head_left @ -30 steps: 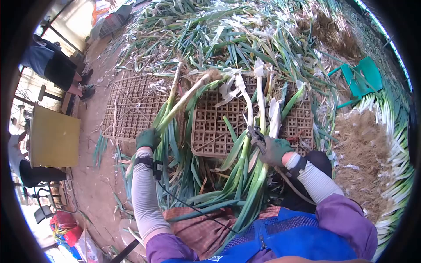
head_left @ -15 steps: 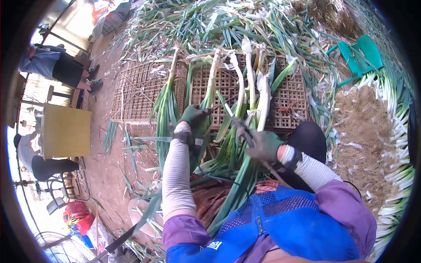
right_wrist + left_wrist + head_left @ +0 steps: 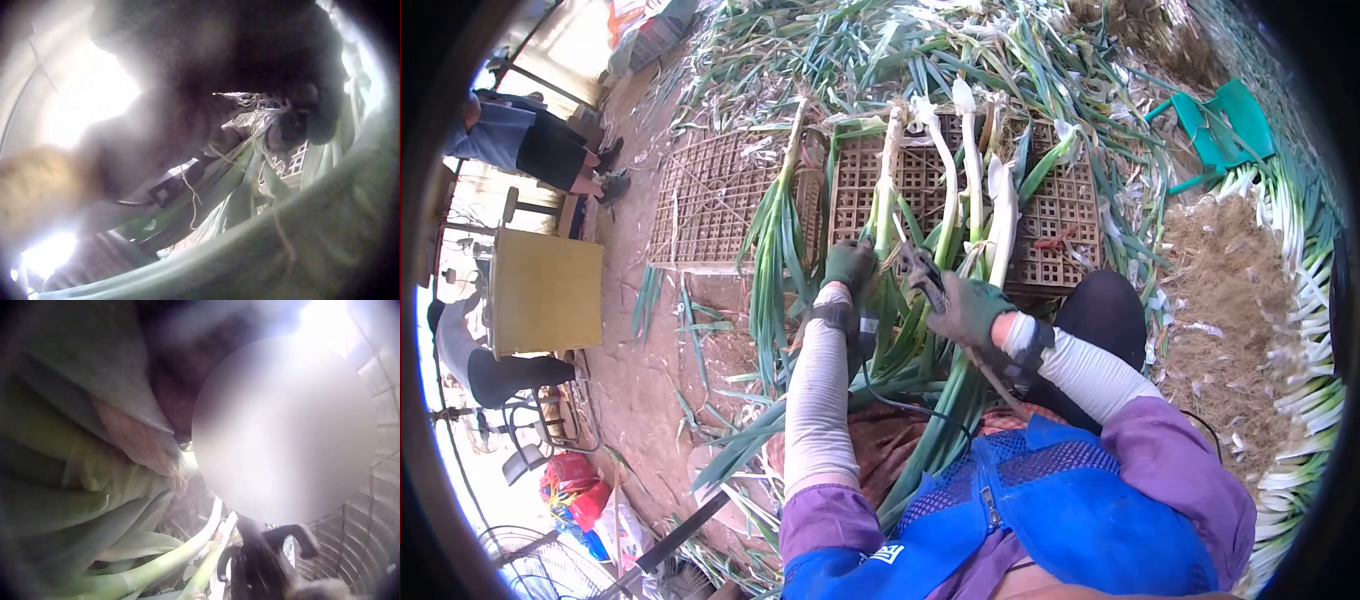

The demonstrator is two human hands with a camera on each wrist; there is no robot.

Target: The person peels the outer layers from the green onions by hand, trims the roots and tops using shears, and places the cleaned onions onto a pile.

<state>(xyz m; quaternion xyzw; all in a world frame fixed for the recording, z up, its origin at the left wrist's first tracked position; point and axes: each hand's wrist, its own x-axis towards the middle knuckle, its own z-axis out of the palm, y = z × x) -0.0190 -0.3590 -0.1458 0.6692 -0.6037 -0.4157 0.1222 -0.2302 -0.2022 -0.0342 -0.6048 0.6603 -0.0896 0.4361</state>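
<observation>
In the head view the gloved left hand (image 3: 851, 266) grips a thick leek (image 3: 888, 172) by its green part, its pale stem pointing away over a brown crate. Just to the right, the gloved right hand (image 3: 969, 308) holds a dark tool (image 3: 924, 276) with a hose trailing from it, its tip close to the gripped leek. Several other leeks (image 3: 973, 180) lie side by side past the right hand, across the crate. The left wrist view shows green leaves (image 3: 75, 481) and the dark tool (image 3: 259, 562); a glare patch covers much of it. In the right wrist view the glove (image 3: 219, 69) is dark.
Slatted brown crates (image 3: 710, 215) lie ahead, with another leek (image 3: 782, 200) at the left. Leaf waste (image 3: 850, 60) is heaped beyond. At the right are a green plastic stool (image 3: 1225, 125), root trimmings (image 3: 1220, 320) and rows of leeks (image 3: 1305, 400). A yellow panel (image 3: 547, 290) and people are at the left.
The left hand has moved right with a leek, which has swung from slanting to nearly upright in the picture. The right hand and tool have come left towards it. The view has shifted.
</observation>
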